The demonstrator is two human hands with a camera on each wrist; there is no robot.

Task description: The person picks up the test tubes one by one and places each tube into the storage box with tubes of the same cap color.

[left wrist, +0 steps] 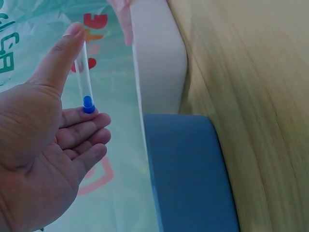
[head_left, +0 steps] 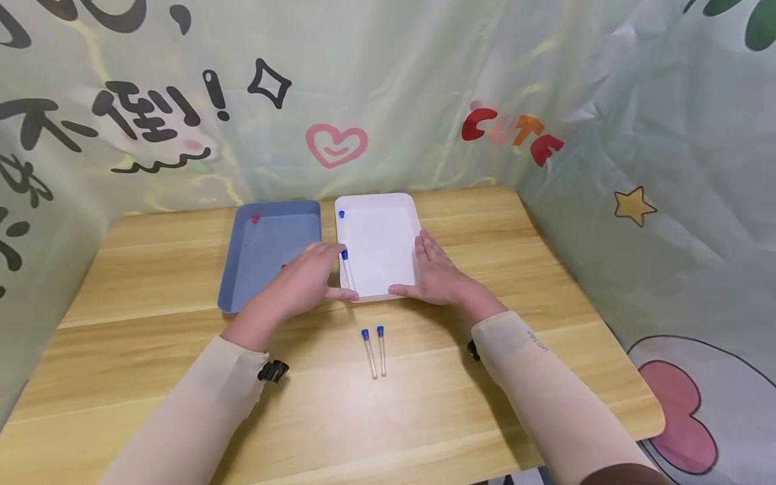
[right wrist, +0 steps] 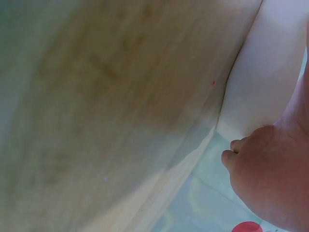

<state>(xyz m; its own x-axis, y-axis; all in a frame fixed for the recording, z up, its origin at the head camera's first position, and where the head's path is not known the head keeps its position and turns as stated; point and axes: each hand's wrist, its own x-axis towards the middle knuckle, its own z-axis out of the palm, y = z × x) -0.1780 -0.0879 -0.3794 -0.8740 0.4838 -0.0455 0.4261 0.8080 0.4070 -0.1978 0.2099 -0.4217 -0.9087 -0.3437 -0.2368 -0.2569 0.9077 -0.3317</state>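
My left hand (head_left: 309, 277) pinches a clear tube with a blue cap (head_left: 347, 269) lengthwise over the white tray's left side. In the left wrist view, the thumb tip is at the clear end of that tube (left wrist: 84, 72) and a finger is at its cap. My right hand (head_left: 438, 275) rests against the white tray (head_left: 378, 252), fingers straight along its right edge and thumb at the near rim. Two more blue-capped tubes, a left one (head_left: 369, 353) and a right one (head_left: 381, 351), lie side by side on the table in front of the tray.
Left of the white tray is a blue-grey tray (head_left: 227, 269), with a red cap (head_left: 255, 218) at its far left corner and another red spot near my left hand. A blue cap (head_left: 342, 214) shows in the white tray's far left corner. Printed curtain (head_left: 412, 87) surrounds the wooden table (head_left: 485, 222).
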